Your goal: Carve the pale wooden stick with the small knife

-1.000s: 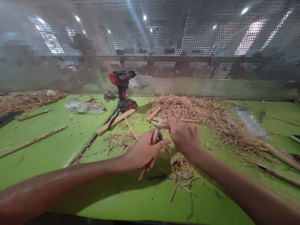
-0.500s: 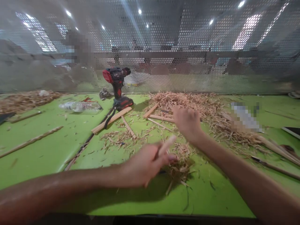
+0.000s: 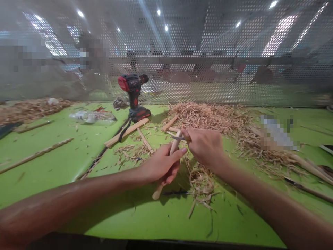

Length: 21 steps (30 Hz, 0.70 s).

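In the head view my left hand (image 3: 163,161) is wrapped round a pale wooden stick (image 3: 157,192), whose lower end sticks out below the palm and upper end above the thumb. My right hand (image 3: 204,144) is closed on a carving knife; its handle is hidden in the fist. The knife's short metal blade (image 3: 178,138) lies across the upper part of the stick, touching it. Curled wood shavings (image 3: 201,182) are heaped on the green table (image 3: 145,222) below my hands.
A cordless drill (image 3: 134,97) stands at the back, with a flat wood strip (image 3: 127,133) before it. A large shavings pile (image 3: 205,114) lies against the perforated screen (image 3: 179,83). A plastic bottle (image 3: 92,117) lies left; another knife (image 3: 307,188) is at right.
My right hand has come down and left, bringing the blade onto the stick. My left hand has turned the stick more upright, and its lower end now shows. The view has shifted slightly.
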Tool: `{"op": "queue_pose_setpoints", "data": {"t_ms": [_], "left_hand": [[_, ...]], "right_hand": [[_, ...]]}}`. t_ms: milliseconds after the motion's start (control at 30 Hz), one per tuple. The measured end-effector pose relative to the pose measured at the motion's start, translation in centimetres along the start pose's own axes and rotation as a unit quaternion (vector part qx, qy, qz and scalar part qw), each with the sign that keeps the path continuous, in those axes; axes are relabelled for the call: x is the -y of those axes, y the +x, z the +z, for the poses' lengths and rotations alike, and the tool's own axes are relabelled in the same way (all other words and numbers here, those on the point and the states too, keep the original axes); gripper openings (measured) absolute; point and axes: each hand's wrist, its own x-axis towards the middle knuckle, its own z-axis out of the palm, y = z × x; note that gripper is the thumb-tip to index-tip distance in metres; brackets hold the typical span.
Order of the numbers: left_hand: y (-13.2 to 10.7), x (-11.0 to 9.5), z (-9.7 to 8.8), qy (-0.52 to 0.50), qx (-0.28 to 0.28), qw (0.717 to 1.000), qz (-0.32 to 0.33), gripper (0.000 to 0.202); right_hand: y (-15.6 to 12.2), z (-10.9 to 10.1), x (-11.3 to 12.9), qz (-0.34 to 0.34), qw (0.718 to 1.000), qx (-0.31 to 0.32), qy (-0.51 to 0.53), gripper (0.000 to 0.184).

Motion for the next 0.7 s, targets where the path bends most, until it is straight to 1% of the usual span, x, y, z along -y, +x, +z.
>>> {"op": "queue_pose_setpoints", "data": {"t_ms": [67,133,233,300,433,533,633,700], "left_hand": [[-0.2,0.0,0.1,0.004,0.006,1.000,-0.006,0.048],[-0.2,-0.1,0.2,0.009,0.001,1.000,-0.013,0.046],[-0.2,-0.1,0.4,0.020,-0.036,0.999,-0.009,0.039],[-0.2,-0.1,0.5,0.035,-0.062,0.997,-0.001,0.034],[-0.2,-0.3,0.7,0.075,-0.085,0.994,-0.003,0.031],[-0.3,-0.4,0.7,0.103,-0.086,0.991,-0.010,0.031],[-0.4,-0.3,0.7,0.123,-0.083,0.989,0.000,0.031],[-0.5,-0.3,0.7,0.138,-0.086,0.987,0.013,0.032]], "right_hand": [[-0.1,-0.1,0.4,-0.009,0.999,-0.005,-0.038,0.050],[-0.2,-0.2,0.8,-0.007,0.998,0.017,-0.063,0.048],[-0.3,-0.3,1.2,0.003,0.995,0.067,-0.074,0.043],[-0.3,-0.4,1.4,0.004,0.994,0.085,-0.072,0.039],[-0.1,-0.3,1.5,0.021,0.993,0.089,-0.078,0.038],[0.2,-0.3,1.4,0.045,0.990,0.097,-0.096,0.038],[0.3,-0.1,1.3,0.051,0.987,0.114,-0.106,0.038],[0.4,0.0,1.1,0.049,0.988,0.105,-0.100,0.039]]}}
